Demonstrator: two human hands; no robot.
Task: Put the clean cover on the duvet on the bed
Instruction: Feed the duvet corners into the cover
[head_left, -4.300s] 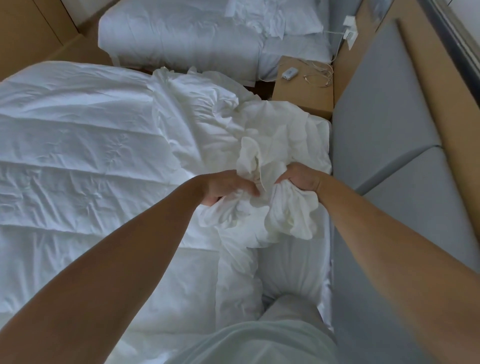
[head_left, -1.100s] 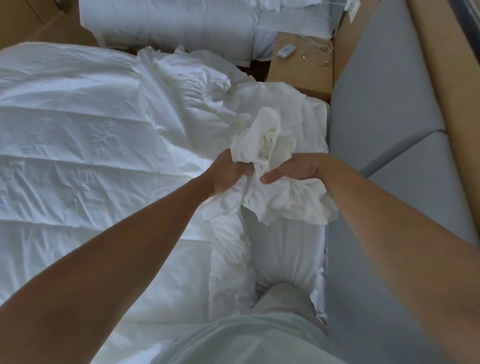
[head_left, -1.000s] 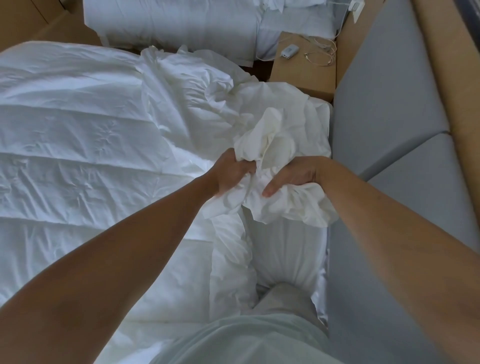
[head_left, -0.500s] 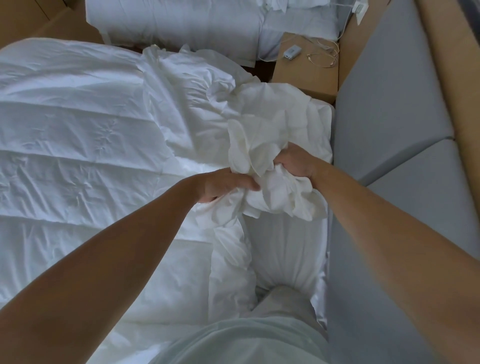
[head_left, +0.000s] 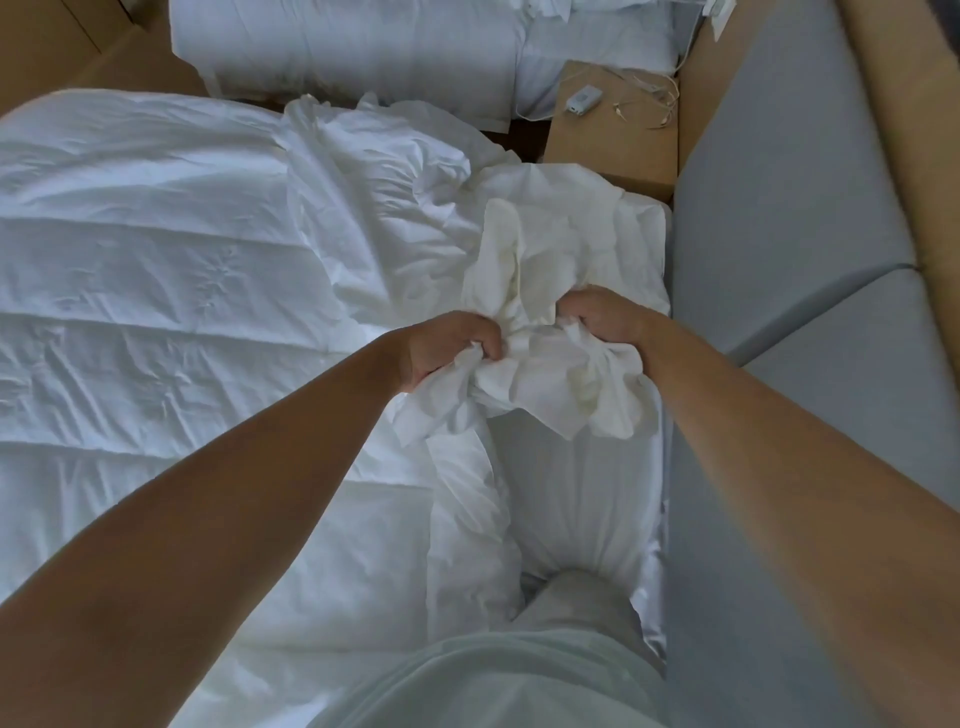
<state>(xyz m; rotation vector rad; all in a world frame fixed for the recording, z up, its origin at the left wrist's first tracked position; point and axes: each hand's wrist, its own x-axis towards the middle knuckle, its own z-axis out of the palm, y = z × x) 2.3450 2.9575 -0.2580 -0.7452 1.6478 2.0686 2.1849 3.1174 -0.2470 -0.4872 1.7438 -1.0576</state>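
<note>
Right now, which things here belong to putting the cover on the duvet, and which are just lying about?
Part of the job:
cover, bunched up and gripped by both hands
left hand
right hand
duvet, spread flat

Just lying about:
bedside table
small white gadget on it
second bed
grey padded panel

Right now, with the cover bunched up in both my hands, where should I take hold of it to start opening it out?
Probably the pointed flap hanging under the cover, nearer the right hand than the left hand. It dangles free and looks like a corner, while the wad both hands grip shows no clear edge. Come from below, on your own side, and pinch its tip.
</note>
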